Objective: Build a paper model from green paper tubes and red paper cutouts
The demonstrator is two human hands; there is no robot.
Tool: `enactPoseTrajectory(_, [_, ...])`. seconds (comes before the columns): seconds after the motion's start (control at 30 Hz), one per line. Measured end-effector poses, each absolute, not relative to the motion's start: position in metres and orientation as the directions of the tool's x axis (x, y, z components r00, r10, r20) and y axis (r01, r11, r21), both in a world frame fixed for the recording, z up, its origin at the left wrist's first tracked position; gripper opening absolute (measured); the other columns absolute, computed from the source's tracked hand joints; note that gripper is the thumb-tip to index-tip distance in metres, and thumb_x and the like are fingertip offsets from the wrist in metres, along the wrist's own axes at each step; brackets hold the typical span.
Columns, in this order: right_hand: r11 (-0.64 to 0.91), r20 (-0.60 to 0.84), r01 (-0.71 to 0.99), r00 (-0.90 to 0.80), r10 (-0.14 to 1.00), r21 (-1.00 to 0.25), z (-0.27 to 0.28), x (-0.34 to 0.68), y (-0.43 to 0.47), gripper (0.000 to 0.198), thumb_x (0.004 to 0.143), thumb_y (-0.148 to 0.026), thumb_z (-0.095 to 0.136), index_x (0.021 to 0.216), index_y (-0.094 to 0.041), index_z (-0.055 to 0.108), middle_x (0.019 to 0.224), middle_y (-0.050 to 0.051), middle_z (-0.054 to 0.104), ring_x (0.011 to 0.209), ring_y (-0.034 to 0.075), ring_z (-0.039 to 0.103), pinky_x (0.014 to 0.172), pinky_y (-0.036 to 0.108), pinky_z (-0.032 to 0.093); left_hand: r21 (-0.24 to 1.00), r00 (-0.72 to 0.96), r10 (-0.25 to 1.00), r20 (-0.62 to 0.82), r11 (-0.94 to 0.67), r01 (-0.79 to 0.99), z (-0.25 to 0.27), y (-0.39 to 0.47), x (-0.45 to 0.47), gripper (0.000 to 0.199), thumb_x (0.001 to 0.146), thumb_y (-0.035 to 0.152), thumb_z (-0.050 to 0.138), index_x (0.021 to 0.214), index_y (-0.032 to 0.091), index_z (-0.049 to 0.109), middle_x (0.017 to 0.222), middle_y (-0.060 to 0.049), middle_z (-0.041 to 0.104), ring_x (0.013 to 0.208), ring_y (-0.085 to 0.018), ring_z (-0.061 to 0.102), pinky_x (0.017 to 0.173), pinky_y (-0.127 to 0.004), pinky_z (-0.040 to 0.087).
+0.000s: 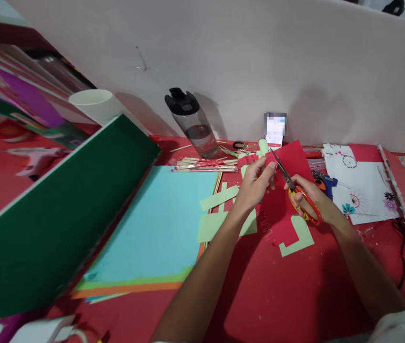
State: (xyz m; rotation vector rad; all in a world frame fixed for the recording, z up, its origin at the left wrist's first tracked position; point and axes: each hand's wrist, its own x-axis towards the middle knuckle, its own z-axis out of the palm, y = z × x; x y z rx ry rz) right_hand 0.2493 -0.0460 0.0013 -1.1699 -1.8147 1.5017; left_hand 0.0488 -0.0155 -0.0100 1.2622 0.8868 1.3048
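In the head view, the red paper (297,159) is just in front of the phone (275,128), on the wearer's side of it. The left hand (256,186), left of the paper and near the phone, has thumb and fingers closed in a pinch on red paper; whether that bit joins the larger sheet, I cannot tell. The right hand (316,193), to the phone's right and nearer the wearer, is curled round the handles of the scissors (284,172), blades nearly closed and slanting up toward the phone. For clean cutting, I'd hold the paper taut, feed it with the left hand, cut deep in the blades and mind that thumb, which looks close to the tips.
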Motion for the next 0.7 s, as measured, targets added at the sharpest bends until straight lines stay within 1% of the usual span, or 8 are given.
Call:
enactPoseTrajectory(0.13, [0.040, -0.153, 0.350, -0.506, 0.849, -0.936, 0.008, 0.253, -0.046, 0.057, 0.093, -0.079, 0.057, 0.112, -0.026, 0.053, 0.077, -0.005, 0.054, 0.050, 0.010, 0.050, 0.046, 0.023, 0.042, 0.979, 0.150, 0.973, 0.173, -0.153, -0.134, -0.008, -0.016, 0.043, 0.037, 0.097, 0.046, 0.064, 0.073, 0.022, 0.049, 0.059, 0.005, 0.050, 0.049, -0.010, 0.051, 0.048, -0.025, 0.040])
enactPoseTrajectory(0.3, [0.041, -0.171, 0.366, -0.526, 0.833, -0.930, 0.016, 0.258, -0.046, 0.052, 0.095, -0.075, 0.058, 0.111, -0.026, 0.054, 0.075, -0.005, 0.051, 0.050, 0.010, 0.045, 0.045, 0.024, 0.039, 0.984, 0.202, 0.964, 0.174, -0.161, -0.078, -0.007, -0.015, 0.039, 0.034, 0.099, 0.041, 0.059, 0.073, 0.022, 0.049, 0.058, 0.004, 0.050, 0.051, -0.011, 0.052, 0.050, -0.025, 0.041])
enactPoseTrajectory(0.5, [0.061, -0.184, 0.409, -0.533, 0.826, -0.911, 0.014, 0.265, -0.046, 0.044, 0.100, -0.069, 0.052, 0.111, -0.026, 0.051, 0.074, -0.005, 0.050, 0.051, 0.011, 0.044, 0.047, 0.024, 0.037, 0.985, 0.241, 0.955, 0.173, -0.169, -0.036, -0.010, -0.014, 0.040, 0.031, 0.100, 0.039, 0.056, 0.075, 0.022, 0.048, 0.060, 0.005, 0.049, 0.052, -0.011, 0.051, 0.053, -0.025, 0.042])
enactPoseTrajectory(0.7, [0.058, -0.217, 0.446, -0.540, 0.813, -0.893, 0.016, 0.268, -0.046, 0.030, 0.105, -0.058, 0.052, 0.110, -0.028, 0.052, 0.073, -0.006, 0.048, 0.053, 0.011, 0.042, 0.048, 0.024, 0.035, 0.985, 0.267, 0.949, 0.169, -0.171, -0.016, -0.013, -0.013, 0.042, 0.031, 0.100, 0.039, 0.055, 0.075, 0.022, 0.047, 0.060, 0.005, 0.049, 0.052, -0.011, 0.051, 0.053, -0.024, 0.043])
